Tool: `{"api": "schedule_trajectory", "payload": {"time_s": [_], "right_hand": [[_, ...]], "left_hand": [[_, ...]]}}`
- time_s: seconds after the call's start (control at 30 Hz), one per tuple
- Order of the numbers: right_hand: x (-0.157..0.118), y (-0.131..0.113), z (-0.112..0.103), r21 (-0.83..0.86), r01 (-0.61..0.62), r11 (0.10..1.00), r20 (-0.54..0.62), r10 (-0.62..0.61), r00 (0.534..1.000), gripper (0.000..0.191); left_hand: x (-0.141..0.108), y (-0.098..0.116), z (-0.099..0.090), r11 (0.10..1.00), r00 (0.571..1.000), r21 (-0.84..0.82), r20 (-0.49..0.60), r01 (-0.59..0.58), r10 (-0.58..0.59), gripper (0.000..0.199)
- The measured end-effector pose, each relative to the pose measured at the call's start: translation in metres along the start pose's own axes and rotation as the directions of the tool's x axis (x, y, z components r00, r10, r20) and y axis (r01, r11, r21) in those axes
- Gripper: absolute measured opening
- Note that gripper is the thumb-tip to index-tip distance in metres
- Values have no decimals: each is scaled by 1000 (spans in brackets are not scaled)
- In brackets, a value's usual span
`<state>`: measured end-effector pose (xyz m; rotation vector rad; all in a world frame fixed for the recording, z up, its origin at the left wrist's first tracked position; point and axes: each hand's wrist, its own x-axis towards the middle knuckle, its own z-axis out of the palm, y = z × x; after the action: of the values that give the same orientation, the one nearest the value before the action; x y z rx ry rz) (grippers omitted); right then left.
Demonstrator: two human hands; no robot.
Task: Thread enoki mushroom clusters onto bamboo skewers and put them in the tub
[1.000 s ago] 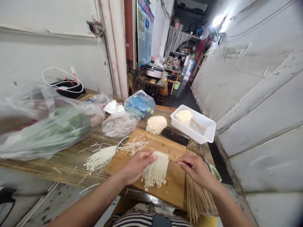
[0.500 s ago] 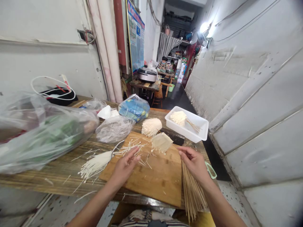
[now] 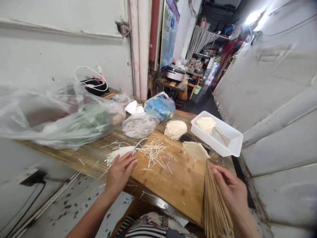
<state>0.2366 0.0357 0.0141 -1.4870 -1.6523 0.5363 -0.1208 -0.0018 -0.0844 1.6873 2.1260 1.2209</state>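
My left hand (image 3: pixel 120 172) hovers at the left edge of the wooden cutting board (image 3: pixel 173 185), fingers loosely apart and holding nothing. Close to its fingertips lies a bunch of enoki mushrooms (image 3: pixel 120 154), partly hidden behind them. Loose enoki stems (image 3: pixel 155 152) are scattered over the board. My right hand (image 3: pixel 230 186) is closed at the upper end of a bundle of bamboo skewers (image 3: pixel 215 201), thumb and forefinger together on a skewer; its exact hold is partly hidden. A pale, flat, fan-shaped enoki piece (image 3: pixel 195 150) is at the board's far right corner.
A rounded enoki bundle (image 3: pixel 175 129) sits behind the board. The white plastic tray (image 3: pixel 234 140) holds a skewered enoki bunch (image 3: pixel 206 124). Plastic bags (image 3: pixel 140 125) and a large bag of greens (image 3: pixel 84 124) occupy the left. People sit at a far table.
The view has turned left. My right hand has moved down and right towards the skewer bundle, and the fan-shaped enoki piece has shifted to the right. My left hand has drawn back from the loose stems.
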Motion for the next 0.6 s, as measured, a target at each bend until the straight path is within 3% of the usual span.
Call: {"api": "schedule_trajectory", "payload": {"time_s": [0.13, 0.23, 0.33, 0.43, 0.6], "right_hand": [[-15, 19, -1, -29, -107, 994, -11, 106, 994, 30], [-23, 34, 6, -9, -168, 986, 22, 168, 986, 32], [-25, 41, 15, 12, -147, 989, 64, 146, 987, 31], [-22, 37, 16, -14, -67, 998, 27, 67, 997, 27], [5, 20, -5, -126, 113, 986, -40, -119, 992, 22]], "left_hand": [[2, -42, -28, 993, 994, 72, -65, 97, -93, 36], [13, -54, -43, 992, 999, 120, -4, 46, -46, 37], [31, -51, -46, 989, 993, 147, 120, -34, 17, 39], [47, -38, -39, 980, 972, 175, 229, -99, 57, 41], [51, -28, -30, 982, 984, 150, 150, -115, 92, 34]]}}
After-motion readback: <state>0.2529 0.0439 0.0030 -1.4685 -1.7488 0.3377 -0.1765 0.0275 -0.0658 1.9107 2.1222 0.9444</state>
